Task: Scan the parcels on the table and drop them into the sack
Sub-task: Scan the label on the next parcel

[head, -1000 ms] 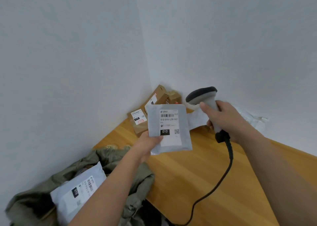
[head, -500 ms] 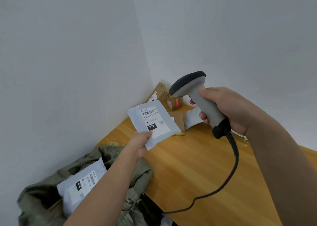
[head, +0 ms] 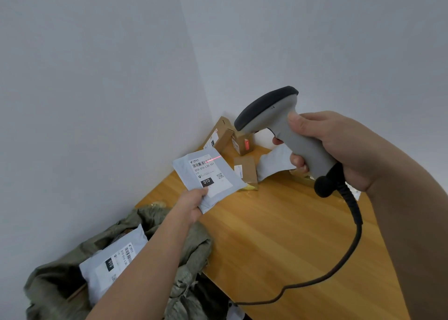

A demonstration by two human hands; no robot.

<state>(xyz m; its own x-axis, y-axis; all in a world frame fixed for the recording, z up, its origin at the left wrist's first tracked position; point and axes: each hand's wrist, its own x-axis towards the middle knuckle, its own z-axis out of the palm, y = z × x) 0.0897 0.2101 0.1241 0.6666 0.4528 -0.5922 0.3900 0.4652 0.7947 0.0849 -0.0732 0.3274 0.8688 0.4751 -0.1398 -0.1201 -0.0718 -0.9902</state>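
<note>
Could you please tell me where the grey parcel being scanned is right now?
In the head view, the grey parcel sits left of centre, pinched at its lower corner by the left hand, above the table's left edge, just in front of the cardboard boxes.

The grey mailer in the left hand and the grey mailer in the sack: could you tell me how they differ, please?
The held mailer is pinched at a lower corner by the left hand above the table, while the sack mailer lies inside the green sack. A red scan line crosses the held mailer's barcode; none touches the sack mailer. Both are grey with a white "010" label.
</note>
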